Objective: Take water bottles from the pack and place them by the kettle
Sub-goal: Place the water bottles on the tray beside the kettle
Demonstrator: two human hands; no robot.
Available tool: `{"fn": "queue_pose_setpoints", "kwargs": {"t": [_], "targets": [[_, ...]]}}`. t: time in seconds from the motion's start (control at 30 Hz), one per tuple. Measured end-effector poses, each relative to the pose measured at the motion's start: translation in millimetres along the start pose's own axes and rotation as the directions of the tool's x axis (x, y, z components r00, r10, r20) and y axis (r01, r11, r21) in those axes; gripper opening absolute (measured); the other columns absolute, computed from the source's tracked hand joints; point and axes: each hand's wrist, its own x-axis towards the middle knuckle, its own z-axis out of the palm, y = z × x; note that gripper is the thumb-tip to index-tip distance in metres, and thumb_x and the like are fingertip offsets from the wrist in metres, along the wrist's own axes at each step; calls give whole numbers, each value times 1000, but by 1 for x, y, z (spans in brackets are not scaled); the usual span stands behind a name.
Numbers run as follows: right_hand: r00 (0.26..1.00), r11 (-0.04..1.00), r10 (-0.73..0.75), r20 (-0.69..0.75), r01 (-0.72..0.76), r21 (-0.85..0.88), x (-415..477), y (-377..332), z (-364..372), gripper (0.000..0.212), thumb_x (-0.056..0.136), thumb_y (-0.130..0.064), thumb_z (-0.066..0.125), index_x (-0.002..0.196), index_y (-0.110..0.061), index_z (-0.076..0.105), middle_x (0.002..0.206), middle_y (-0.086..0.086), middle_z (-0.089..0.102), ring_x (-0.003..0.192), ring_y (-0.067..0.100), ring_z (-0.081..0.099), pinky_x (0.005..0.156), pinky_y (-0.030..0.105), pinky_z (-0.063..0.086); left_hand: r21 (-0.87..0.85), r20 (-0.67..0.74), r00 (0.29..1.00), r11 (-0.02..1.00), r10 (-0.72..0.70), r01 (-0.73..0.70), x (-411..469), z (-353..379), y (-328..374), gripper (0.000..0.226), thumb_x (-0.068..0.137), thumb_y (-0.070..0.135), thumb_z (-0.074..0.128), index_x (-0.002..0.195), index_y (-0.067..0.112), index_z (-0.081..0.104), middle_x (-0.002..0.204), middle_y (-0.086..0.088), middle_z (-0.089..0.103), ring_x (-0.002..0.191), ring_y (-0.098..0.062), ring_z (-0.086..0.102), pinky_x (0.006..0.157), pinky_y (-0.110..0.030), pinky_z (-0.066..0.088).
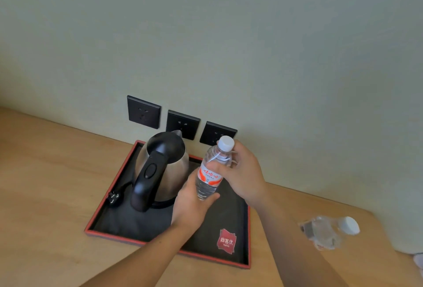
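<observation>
A clear water bottle [209,175] with a white cap and a red and white label is held above the black tray [128,222], just right of the steel kettle [164,167]. My left hand [192,204] grips its lower end from below. My right hand [238,172] grips its neck and upper part. The bottle leans a little to the right, cap up. A second bottle [332,229] with a white cap stands at the right on the wooden counter, blurred; a pack is not visible.
The tray has a red rim and a red logo patch [226,241] at its near right corner. The kettle's black cord and plug [114,197] lie on the tray's left side. Three black wall sockets [143,111] sit behind the kettle. The wooden counter [45,183] extends left.
</observation>
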Motion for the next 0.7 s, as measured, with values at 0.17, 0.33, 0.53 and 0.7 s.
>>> {"fn": "queue_pose_setpoints", "kwargs": {"t": [0.17, 0.33, 0.53, 0.7], "targets": [[999, 999, -29, 23, 28, 30, 33, 28, 2, 50, 75, -19, 86, 119, -26, 63, 113, -5, 73, 104, 9, 69, 88, 30, 58, -24, -52, 999, 1000, 5, -7, 34, 27, -12, 76, 75, 18, 88, 139, 23, 48, 122, 19, 59, 114, 0, 56, 93, -11, 39], [999, 996, -44, 29, 42, 76, 49, 45, 2, 53, 68, -24, 84, 118, -27, 64, 112, -3, 74, 106, 15, 70, 94, 44, 57, -34, -93, 996, 999, -6, 3, 50, 40, -16, 71, 76, 14, 87, 136, 21, 49, 117, 21, 56, 108, 8, 51, 83, 11, 30], [995, 992, -89, 36, 86, 97, 51, 53, 5, 49, 66, -31, 80, 112, -32, 63, 107, -7, 74, 104, 12, 69, 93, 46, 57, -44, -138, 990, 998, 28, -35, 49, 45, -22, 70, 80, 18, 85, 136, 30, 44, 123, 19, 57, 115, 5, 53, 99, -15, 41], [995, 984, -95, -4, 95, 154, 45, 57, 10, 51, 65, -33, 79, 113, -27, 62, 107, -7, 73, 103, 12, 69, 91, 44, 58, -38, -139, 990, 998, 34, -40, 47, 45, -19, 73, 80, 13, 84, 140, 24, 44, 126, 16, 54, 122, -4, 53, 106, -25, 41]]}}
